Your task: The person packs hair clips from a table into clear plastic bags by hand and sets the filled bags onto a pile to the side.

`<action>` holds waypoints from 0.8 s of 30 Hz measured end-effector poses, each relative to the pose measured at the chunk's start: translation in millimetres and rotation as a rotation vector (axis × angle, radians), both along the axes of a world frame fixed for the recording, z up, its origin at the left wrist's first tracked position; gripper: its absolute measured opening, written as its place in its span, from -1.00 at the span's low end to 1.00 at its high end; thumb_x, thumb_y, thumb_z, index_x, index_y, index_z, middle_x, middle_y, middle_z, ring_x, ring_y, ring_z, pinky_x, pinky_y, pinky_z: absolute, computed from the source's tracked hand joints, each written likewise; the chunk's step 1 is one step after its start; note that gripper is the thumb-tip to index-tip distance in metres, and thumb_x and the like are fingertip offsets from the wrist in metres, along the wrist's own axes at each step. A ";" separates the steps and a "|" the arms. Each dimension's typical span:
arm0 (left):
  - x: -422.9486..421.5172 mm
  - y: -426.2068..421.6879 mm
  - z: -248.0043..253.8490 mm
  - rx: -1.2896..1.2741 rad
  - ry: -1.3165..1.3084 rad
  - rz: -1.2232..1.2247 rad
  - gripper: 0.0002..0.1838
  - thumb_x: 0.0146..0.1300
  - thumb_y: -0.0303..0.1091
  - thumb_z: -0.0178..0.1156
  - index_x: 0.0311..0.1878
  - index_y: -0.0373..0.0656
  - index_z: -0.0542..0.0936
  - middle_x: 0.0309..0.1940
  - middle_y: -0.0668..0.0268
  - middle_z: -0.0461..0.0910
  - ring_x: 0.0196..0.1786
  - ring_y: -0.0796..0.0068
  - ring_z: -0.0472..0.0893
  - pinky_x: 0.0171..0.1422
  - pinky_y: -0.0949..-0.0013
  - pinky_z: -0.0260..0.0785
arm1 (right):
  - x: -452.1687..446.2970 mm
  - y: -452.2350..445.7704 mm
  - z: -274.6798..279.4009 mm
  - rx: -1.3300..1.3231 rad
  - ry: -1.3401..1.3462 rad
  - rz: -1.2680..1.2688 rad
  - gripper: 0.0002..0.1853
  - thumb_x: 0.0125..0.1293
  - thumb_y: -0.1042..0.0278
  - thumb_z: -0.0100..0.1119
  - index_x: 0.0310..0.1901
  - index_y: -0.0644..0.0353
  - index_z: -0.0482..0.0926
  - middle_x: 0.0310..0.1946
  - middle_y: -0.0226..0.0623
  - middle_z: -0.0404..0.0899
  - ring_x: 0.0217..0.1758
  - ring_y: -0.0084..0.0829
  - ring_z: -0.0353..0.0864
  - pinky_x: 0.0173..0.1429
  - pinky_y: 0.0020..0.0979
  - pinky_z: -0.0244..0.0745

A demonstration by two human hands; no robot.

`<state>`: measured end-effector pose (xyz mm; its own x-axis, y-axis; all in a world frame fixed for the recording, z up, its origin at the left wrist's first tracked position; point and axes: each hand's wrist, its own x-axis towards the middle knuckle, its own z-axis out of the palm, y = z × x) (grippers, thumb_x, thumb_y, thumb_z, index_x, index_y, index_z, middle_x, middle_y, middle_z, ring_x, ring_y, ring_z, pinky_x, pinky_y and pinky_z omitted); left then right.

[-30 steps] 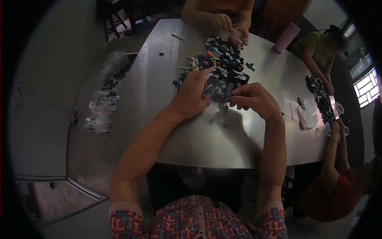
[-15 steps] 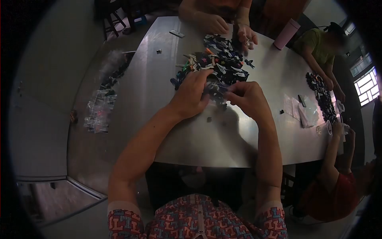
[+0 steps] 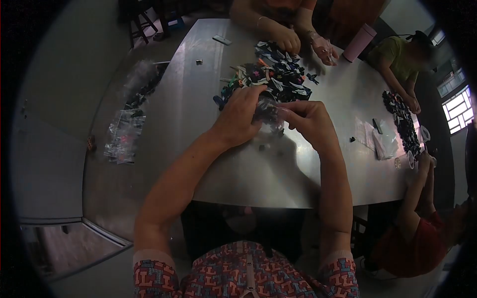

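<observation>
A small clear plastic bag (image 3: 269,113) with dark pieces in it hangs between my hands, just in front of the pile. My left hand (image 3: 239,115) grips its left side. On the other side, my right hand (image 3: 309,121) pinches the bag with thumb and fingers. Right beyond my hands lies a heap of small hair clips (image 3: 293,89), mostly black and white with a few coloured ones. A small dark piece (image 3: 263,147) rests on the metal table (image 3: 233,179) below the bag.
Across the table a person's hands (image 3: 287,40) work at the heap's far side. A phone (image 3: 222,40) and a pink bottle (image 3: 359,43) stand farther off. On the right are plastic bags (image 3: 383,144), another clip pile (image 3: 401,119) and two more people. Filled bags (image 3: 125,136) lie at left.
The bag between my hands has shifted slightly, while my hands stay almost in place. The person opposite has reached one hand onto the heap and moved the other rightward.
</observation>
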<state>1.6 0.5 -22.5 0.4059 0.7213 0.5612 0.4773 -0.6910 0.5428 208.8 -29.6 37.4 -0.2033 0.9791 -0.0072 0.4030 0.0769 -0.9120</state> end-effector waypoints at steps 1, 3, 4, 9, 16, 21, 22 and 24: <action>0.0 0.4 -0.4 -0.006 -0.009 -0.006 -0.17 -0.05 -0.57 0.37 0.39 -0.16 0.34 -0.18 0.20 0.43 -0.06 0.18 0.47 0.14 0.17 0.37 | 0.2 -0.5 0.6 0.000 0.000 0.001 -0.73 0.33 0.32 0.35 -0.02 0.28 0.76 -0.37 -0.42 0.72 -0.43 -0.73 0.49 -0.35 -0.63 0.38; -0.4 0.0 0.3 -0.013 -0.018 -0.008 -0.17 -0.05 -0.57 0.37 0.39 -0.16 0.35 -0.17 0.20 0.43 -0.06 0.18 0.47 0.14 0.18 0.37 | 1.3 -1.0 1.4 -0.013 0.128 0.076 -0.67 0.37 0.26 0.30 0.07 0.26 0.72 -0.35 -0.42 0.72 -0.42 -0.75 0.43 -0.35 -0.63 0.33; -0.7 -0.3 1.3 -0.034 -0.022 -0.009 -0.17 -0.04 -0.57 0.38 0.39 -0.15 0.35 -0.17 0.22 0.43 -0.05 0.20 0.47 0.14 0.19 0.37 | 1.4 -1.1 2.1 -0.014 0.128 0.076 -0.67 0.37 0.26 0.30 0.07 0.26 0.72 -0.35 -0.42 0.72 -0.42 -0.75 0.43 -0.35 -0.63 0.33; -1.6 -1.1 2.9 -0.097 -0.037 -0.018 -0.19 -0.04 -0.58 0.39 0.38 -0.15 0.37 -0.19 0.26 0.42 -0.06 0.26 0.47 0.13 0.23 0.37 | 4.3 -0.2 0.2 -0.027 0.257 0.155 -0.65 0.45 0.30 0.17 0.17 0.28 0.65 -0.32 -0.47 0.71 -0.42 -0.75 0.35 -0.33 -0.62 0.27; -3.8 2.7 4.1 -0.187 -0.092 -0.036 -0.23 0.00 -0.56 0.39 0.37 -0.15 0.39 -0.23 0.31 0.41 -0.12 0.37 0.48 0.09 0.31 0.39 | 8.0 6.3 -6.9 0.251 0.095 0.220 -0.67 0.41 0.62 0.05 0.10 0.20 0.69 -0.15 -0.37 0.69 -0.08 -0.51 0.65 0.07 -0.49 0.54; -4.9 3.0 4.5 -0.235 -0.115 -0.055 -0.30 0.10 -0.57 0.34 0.37 -0.16 0.39 -0.20 0.31 0.48 -0.15 0.43 0.54 0.07 0.35 0.44 | 6.0 -1.6 5.9 0.548 -0.295 0.340 -0.50 0.10 0.75 0.19 0.06 0.03 0.73 0.05 -0.38 0.70 -0.03 -0.34 0.56 0.13 -0.36 0.51; -6.6 4.2 4.3 -0.224 -0.108 -0.079 -0.31 0.12 -0.58 0.33 0.37 -0.16 0.38 -0.17 0.30 0.52 -0.12 0.43 0.57 0.10 0.35 0.45 | 3.2 -3.1 5.3 0.548 -0.294 0.340 -0.50 0.10 0.75 0.19 0.06 0.03 0.73 0.05 -0.38 0.70 -0.03 -0.34 0.56 0.13 -0.36 0.51; -9.6 5.9 5.4 -0.214 -0.101 -0.104 -0.31 0.14 -0.58 0.32 0.38 -0.16 0.38 -0.14 0.29 0.55 -0.08 0.43 0.59 0.12 0.35 0.46 | -3.7 -5.3 3.9 0.675 -0.372 0.284 -0.51 0.03 0.73 0.24 0.01 0.04 0.74 0.04 -0.40 0.70 -0.06 -0.30 0.51 0.10 -0.32 0.48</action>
